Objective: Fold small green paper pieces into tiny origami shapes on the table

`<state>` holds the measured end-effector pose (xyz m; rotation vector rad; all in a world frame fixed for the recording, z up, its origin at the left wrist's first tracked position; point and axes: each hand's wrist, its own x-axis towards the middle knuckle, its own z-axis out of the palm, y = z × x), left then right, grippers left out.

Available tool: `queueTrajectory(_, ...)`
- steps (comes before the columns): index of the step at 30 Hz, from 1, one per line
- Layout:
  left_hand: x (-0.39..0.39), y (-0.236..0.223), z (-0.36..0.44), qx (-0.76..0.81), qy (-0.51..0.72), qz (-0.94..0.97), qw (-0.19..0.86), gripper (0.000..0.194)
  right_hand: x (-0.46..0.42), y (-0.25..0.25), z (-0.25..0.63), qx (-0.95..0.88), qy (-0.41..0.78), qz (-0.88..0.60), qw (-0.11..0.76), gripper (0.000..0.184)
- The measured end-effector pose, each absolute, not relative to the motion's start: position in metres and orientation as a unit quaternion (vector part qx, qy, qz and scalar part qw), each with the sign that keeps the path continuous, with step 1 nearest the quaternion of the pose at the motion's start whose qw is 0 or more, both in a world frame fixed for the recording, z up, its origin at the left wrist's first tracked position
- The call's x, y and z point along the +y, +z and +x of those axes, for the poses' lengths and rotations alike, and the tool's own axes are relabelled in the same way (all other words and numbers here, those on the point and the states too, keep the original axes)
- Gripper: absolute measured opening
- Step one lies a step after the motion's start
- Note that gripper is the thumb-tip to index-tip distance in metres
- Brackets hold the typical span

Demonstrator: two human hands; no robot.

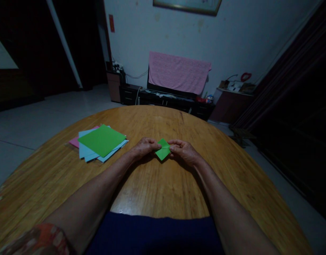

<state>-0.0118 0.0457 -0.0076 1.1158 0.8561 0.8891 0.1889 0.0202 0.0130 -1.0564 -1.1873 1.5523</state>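
A small folded green paper (163, 154), diamond-shaped with crease lines across its middle, is held between my two hands just over the table. My left hand (145, 147) pinches its left corner, the thumb lying on top. On the opposite side my right hand (184, 151) grips the right corner between thumb and fingers. Left of my hands lies a stack of square paper sheets, with a green sheet (102, 140) on top, light blue sheets (84, 150) under it and a pink sheet (74, 142) at the far left.
The round wooden table (163, 191) carries the paper and my forearms. Beyond its far edge stand a low black cabinet (168, 102) and a screen draped with a pink cloth (178, 72). A side cabinet (229, 106) is at the right, near a dark curtain (274, 67).
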Motion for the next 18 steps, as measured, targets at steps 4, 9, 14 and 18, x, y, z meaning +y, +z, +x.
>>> queueTrajectory(4, 0.045, -0.007, -0.010, 0.393, 0.402, 0.488, 0.668, 0.023, 0.022, 0.014, 0.191, -0.479, 0.617, -0.445, 0.437, 0.038)
queueTrajectory(9, 0.043, -0.005, -0.007, 0.371, 0.434, 0.477, 0.668, 0.024, 0.021, 0.010, 0.183, -0.470, 0.619, -0.425, 0.464, 0.036)
queueTrajectory(14, 0.042, 0.001, -0.007, 0.396, 0.417, 0.494, 0.652, 0.027, 0.019, 0.015, 0.167, -0.471, 0.548, -0.447, 0.527, 0.036)
queueTrajectory(18, 0.039, 0.006, -0.007, 0.399, 0.394, 0.525, 0.641, 0.022, 0.022, 0.019, 0.170, -0.551, 0.443, -0.498, 0.503, 0.034)
